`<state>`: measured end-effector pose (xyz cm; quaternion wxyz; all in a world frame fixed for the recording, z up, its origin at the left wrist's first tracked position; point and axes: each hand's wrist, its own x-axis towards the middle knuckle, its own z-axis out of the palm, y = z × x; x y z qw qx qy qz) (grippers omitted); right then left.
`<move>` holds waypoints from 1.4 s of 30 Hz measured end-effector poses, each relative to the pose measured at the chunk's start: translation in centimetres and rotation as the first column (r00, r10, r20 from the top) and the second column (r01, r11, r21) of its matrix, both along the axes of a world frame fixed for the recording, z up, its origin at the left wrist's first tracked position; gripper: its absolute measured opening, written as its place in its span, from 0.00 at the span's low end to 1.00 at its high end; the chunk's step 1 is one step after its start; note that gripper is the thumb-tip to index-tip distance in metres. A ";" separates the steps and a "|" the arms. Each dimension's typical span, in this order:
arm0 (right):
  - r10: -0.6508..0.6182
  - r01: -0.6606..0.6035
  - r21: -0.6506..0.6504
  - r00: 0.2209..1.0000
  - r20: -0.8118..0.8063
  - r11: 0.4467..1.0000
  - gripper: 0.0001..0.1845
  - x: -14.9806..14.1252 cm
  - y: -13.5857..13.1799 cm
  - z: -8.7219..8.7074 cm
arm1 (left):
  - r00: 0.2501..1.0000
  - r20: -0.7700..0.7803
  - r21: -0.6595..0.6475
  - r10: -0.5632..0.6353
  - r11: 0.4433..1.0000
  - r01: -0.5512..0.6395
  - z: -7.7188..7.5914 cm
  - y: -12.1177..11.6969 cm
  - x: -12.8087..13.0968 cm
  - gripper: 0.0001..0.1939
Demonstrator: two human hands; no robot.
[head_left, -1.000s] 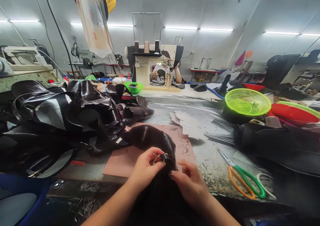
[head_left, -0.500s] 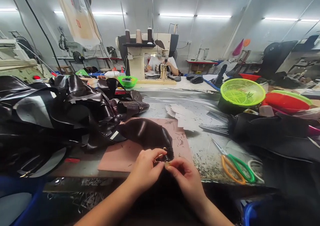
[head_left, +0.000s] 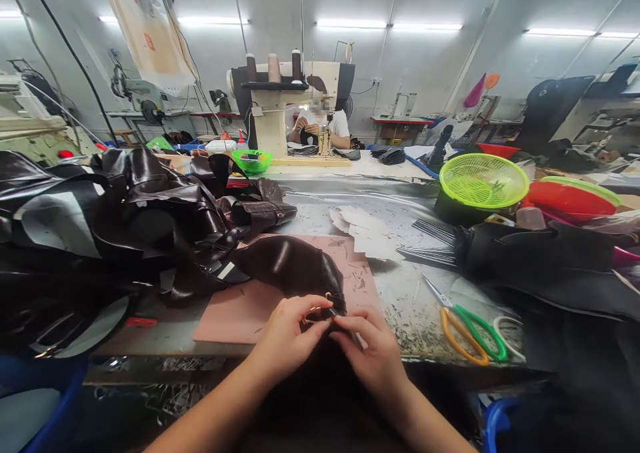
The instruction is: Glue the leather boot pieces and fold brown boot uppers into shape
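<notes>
A glossy dark brown leather piece point(head_left: 285, 263) lies over the pink board point(head_left: 225, 319) in front of me, its right end hanging toward my fingers. At that end my left hand point(head_left: 293, 333) is closed, thumb and forefinger gripping around a gold-coloured buckle point(head_left: 311, 315). Close beside it, my right hand point(head_left: 374, 347) has its fingers pinched together at a narrow dark leather strap point(head_left: 331, 315) by the buckle. The fingertips of both hands nearly meet, and they hide part of the strap.
Scissors point(head_left: 463, 329) with orange and green handles lie at the right. Dark leather pieces point(head_left: 150, 219) are heaped at the left, black material point(head_left: 545, 266) at the right. Beyond stand a green basket point(head_left: 484, 181) and a sewing machine point(head_left: 273, 119), a person point(head_left: 337, 126) behind it.
My right fingers have shifted slightly at the buckle; the small pale bit at their tips no longer shows. My left hand keeps its grip. The person behind the machine has raised a hand.
</notes>
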<state>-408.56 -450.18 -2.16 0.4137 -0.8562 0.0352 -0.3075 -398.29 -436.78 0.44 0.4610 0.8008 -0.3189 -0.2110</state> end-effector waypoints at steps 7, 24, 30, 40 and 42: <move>0.169 -0.150 0.125 0.973 -0.160 0.981 0.14 1.3 -1.1 0.6 | 0.972 0.164 -0.025 -0.166 0.985 0.172 0.0 0.7 0.0 0.16; 0.331 -0.168 0.353 0.816 -0.473 0.920 0.05 2.5 -1.9 4.2 | 0.869 0.496 -0.183 0.005 0.978 0.098 -1.9 0.4 -0.9 0.09; 0.406 -0.157 0.514 0.813 -0.418 0.844 0.05 2.6 -2.0 4.0 | 0.985 0.156 0.044 -0.068 0.997 0.062 0.1 0.8 -0.4 0.08; 0.418 -0.144 0.631 0.854 -0.311 0.763 0.09 3.4 -1.8 3.3 | 0.993 0.047 0.125 -0.111 0.987 0.104 0.9 0.0 -0.2 0.04; 0.335 -0.073 0.573 0.868 -0.366 0.816 0.10 3.4 -1.7 3.4 | 0.993 0.033 0.104 -0.112 0.989 0.108 0.7 0.0 -0.1 0.04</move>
